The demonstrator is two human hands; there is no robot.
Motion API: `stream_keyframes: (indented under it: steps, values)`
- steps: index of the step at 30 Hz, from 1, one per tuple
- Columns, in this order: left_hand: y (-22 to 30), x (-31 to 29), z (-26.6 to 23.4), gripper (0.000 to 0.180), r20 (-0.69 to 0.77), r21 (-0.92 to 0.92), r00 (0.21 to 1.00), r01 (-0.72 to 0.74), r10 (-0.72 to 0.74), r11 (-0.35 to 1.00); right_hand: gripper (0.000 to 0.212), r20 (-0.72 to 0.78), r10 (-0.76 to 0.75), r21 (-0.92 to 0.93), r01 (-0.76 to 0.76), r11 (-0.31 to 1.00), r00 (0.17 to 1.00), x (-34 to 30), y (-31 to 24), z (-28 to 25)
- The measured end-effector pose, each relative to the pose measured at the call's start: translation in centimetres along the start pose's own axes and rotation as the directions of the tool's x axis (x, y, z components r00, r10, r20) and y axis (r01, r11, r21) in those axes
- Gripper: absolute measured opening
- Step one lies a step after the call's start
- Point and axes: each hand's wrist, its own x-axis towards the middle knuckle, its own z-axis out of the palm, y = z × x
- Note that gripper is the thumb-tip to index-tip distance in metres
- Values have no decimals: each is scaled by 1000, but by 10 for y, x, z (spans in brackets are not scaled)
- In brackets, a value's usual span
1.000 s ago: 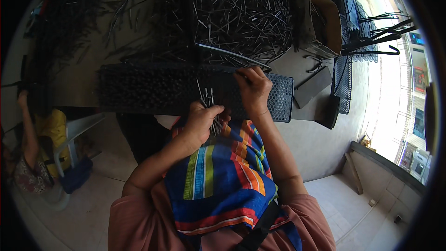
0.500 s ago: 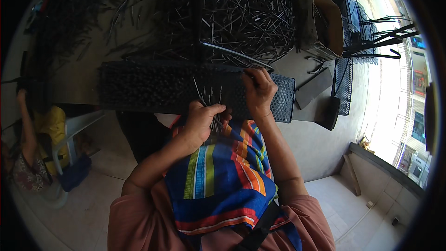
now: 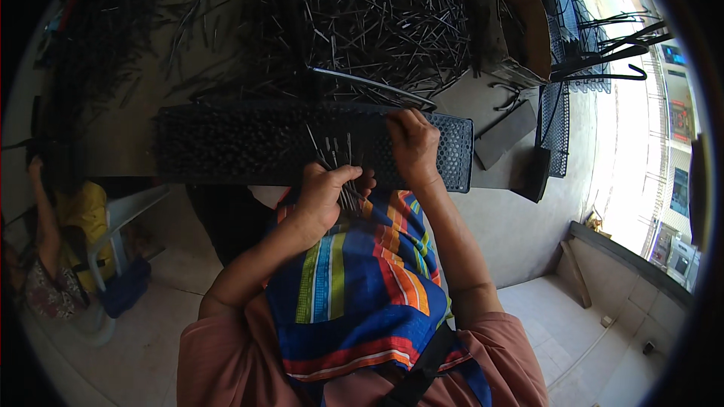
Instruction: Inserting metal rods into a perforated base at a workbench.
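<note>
My left hand (image 3: 323,192) is closed around a loose bundle of thin dark metal rods (image 3: 332,152), which fan out beyond the thumb. It rests at the near edge of a long black perforated tray (image 3: 457,152). Rods stand densely packed (image 3: 219,143) in the tray's left part, while its holes show at the right end. Over that right part, my right hand (image 3: 416,148) has its fingers pinched together, low against the holes. Whatever lies between those fingertips is hidden. A striped cloth (image 3: 351,279) covers my lap.
A big heap of loose dark rods (image 3: 385,19) covers the table behind the tray. To the right are an open cardboard box (image 3: 537,30), pliers (image 3: 507,96), a flat dark plate (image 3: 504,134) and hanging mesh racks (image 3: 562,0). Another person's arm (image 3: 45,203) shows at far left.
The whole view has shifted slightly. My right hand stays pinched over the tray's right part, and my left hand still grips the bundle of rods.
</note>
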Motion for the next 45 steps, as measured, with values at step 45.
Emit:
stream_keyframes:
  steps: [45]
  values:
    - [3,-6,16,10,89,262,993,-100,79,960,7,640,448,475,-780,408,624,-18,-32,-29]
